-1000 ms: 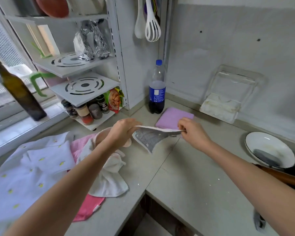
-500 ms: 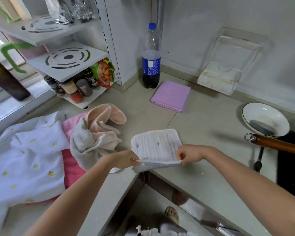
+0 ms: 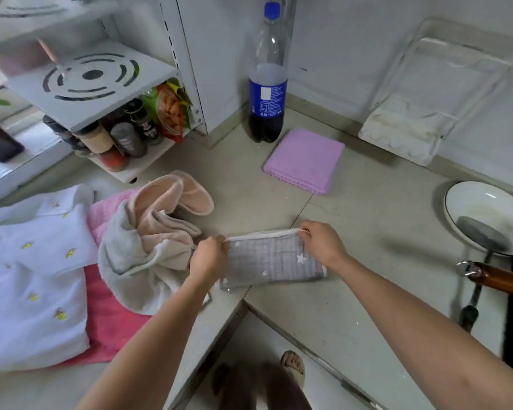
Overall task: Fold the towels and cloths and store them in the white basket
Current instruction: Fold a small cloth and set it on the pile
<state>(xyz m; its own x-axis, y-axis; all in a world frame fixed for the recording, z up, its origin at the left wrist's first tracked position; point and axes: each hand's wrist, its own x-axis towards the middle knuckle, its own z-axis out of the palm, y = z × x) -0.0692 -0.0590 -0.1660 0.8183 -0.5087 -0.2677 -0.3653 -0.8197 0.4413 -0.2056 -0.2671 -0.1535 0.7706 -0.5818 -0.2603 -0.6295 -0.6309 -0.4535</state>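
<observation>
Both hands pinch the far white-bound edge of a small grey muslin cloth with white stars point(image 3: 271, 260): the left hand point(image 3: 208, 255) grips its left corner, the right hand point(image 3: 323, 242) its right corner. The cloth lies doubled over on the grey stone table point(image 3: 367, 291) at the inner corner edge, so one fold looks made and at least one more seems due. At 12 o'clock from it a lilac square towel point(image 3: 304, 159) lies already folded. At 9 o'clock an unfolded heap waits: a beige and peach towel point(image 3: 148, 238), a pink towel point(image 3: 110, 318) and a white cloth with yellow motifs point(image 3: 33, 270). No white basket is in view. At 3 o'clock a white enamel pan point(image 3: 486, 214) holds a grey spatula point(image 3: 481, 235).
</observation>
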